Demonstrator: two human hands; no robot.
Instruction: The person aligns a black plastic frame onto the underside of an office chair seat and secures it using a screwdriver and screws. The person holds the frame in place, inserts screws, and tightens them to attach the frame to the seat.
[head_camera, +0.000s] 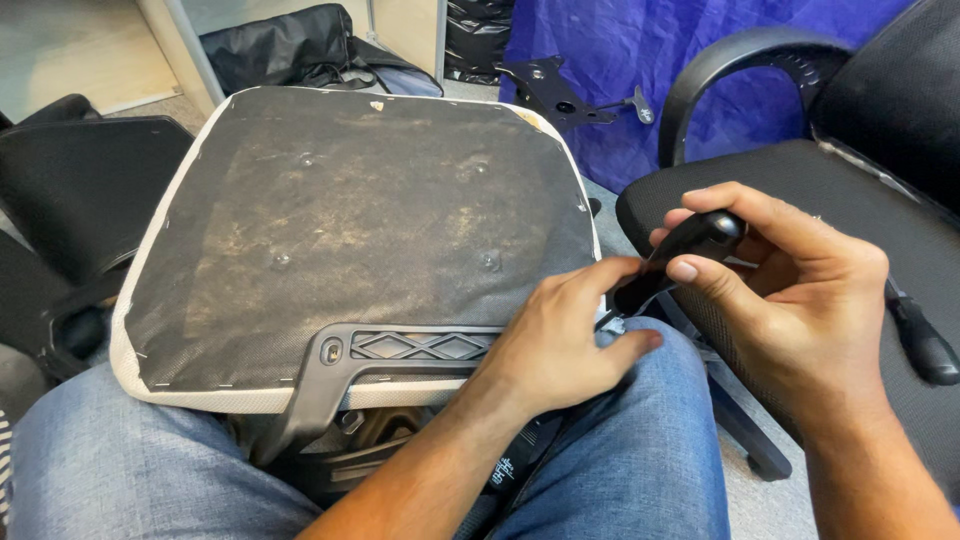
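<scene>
An upturned chair seat (350, 200), its dusty black fabric underside facing up, rests on my lap with a white stapled edge. A black plastic armrest bracket (400, 350) lies against its near edge. My left hand (560, 340) rests at the seat's near right corner, fingers pinched around a small dark part there. My right hand (790, 290) grips a black tool handle (700, 235), its tip pointing down toward my left fingers. What the tip touches is hidden.
A black mesh office chair (850, 180) stands at right with another dark-handled tool (920, 340) on its seat. Blue cloth (640, 60) and a metal chair plate (560, 95) lie behind. A black bag (290, 45) and another black seat (70, 190) are at left.
</scene>
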